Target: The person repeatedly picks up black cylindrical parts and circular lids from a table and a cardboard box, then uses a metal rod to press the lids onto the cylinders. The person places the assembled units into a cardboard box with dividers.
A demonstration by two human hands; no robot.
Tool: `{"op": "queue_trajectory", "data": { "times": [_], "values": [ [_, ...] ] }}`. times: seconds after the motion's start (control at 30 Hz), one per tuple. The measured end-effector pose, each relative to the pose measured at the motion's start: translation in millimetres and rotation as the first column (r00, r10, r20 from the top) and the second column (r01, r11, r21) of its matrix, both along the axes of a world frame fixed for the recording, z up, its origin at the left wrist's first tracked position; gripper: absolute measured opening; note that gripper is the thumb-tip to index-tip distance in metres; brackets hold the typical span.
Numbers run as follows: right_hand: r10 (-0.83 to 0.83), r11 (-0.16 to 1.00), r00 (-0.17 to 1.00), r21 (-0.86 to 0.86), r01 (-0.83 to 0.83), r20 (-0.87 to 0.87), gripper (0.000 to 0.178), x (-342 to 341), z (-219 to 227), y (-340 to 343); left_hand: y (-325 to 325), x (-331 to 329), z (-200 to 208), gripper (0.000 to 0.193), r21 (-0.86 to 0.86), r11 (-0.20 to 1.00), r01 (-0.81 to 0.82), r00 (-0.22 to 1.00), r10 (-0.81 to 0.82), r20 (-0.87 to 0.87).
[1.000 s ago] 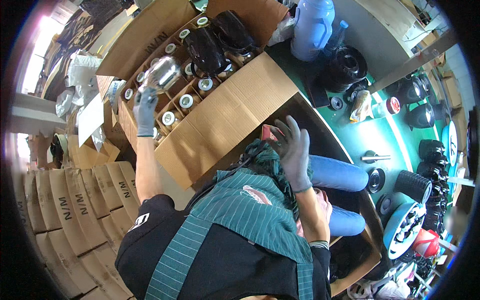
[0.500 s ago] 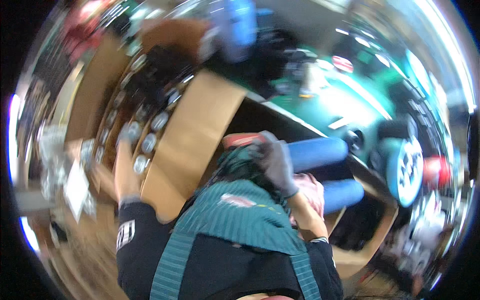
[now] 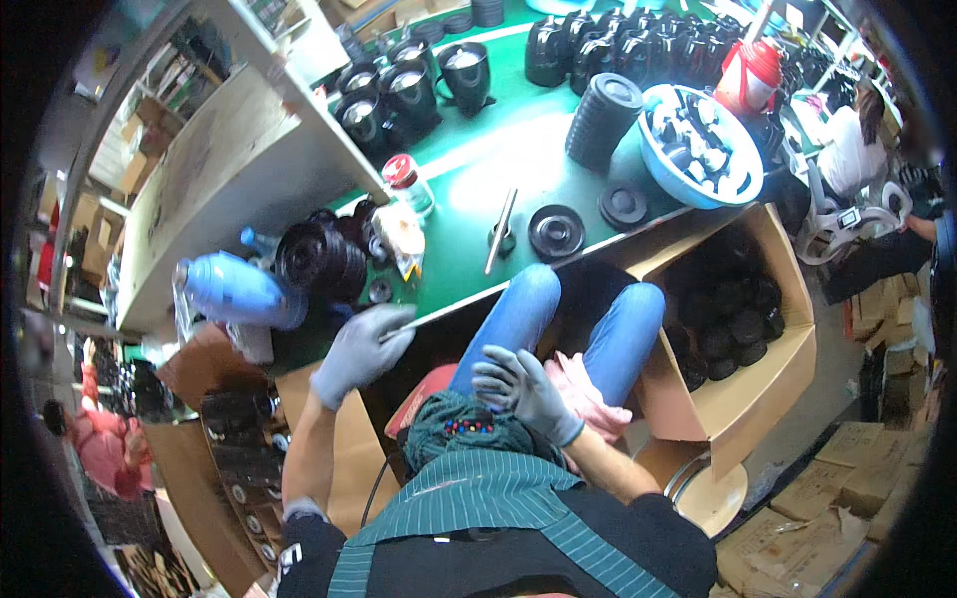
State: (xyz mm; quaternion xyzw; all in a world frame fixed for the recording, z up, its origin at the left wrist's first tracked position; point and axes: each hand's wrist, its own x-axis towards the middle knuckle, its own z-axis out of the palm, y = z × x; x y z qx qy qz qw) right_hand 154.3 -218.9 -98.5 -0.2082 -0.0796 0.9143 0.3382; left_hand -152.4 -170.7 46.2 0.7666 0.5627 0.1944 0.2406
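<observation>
My left hand, in a grey glove, is raised beside the near edge of the green workbench. Its fingers are closed together and slightly blurred; a thin pale sliver shows at their tips, too small to name. Over my lap, my right hand is gloved too, its fingers apart and loosely bent with nothing in them. A pink cloth lies by its wrist. On the bench ahead are a metal rod, a black round lid, another lid and a tall stack of black discs.
A light blue basin of small parts stands right of the disc stack. Black pots line the back. Beside my right knee is a carton of black parts; another carton sits left. A blue bottle and red-lidded jar are leftward.
My view has swung from the left carton towards the bench. The left hand has left that carton's metal-ended items and come up by the bench edge. My right hand stays over my lap.
</observation>
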Motion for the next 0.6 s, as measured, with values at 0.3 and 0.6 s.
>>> {"op": "queue_trajectory", "data": {
  "times": [0.3,0.6],
  "values": [
    [-0.433,0.9,0.881,0.136,0.414,0.19,0.07,87,12,16,462,37,-87,0.079,0.491,0.868,-0.072,0.935,0.23,-0.27],
    [-0.605,0.794,0.696,0.358,0.491,0.387,0.066,105,18,59,573,52,-115,0.043,0.545,0.815,-0.196,0.899,0.371,-0.232]
  ]
}}
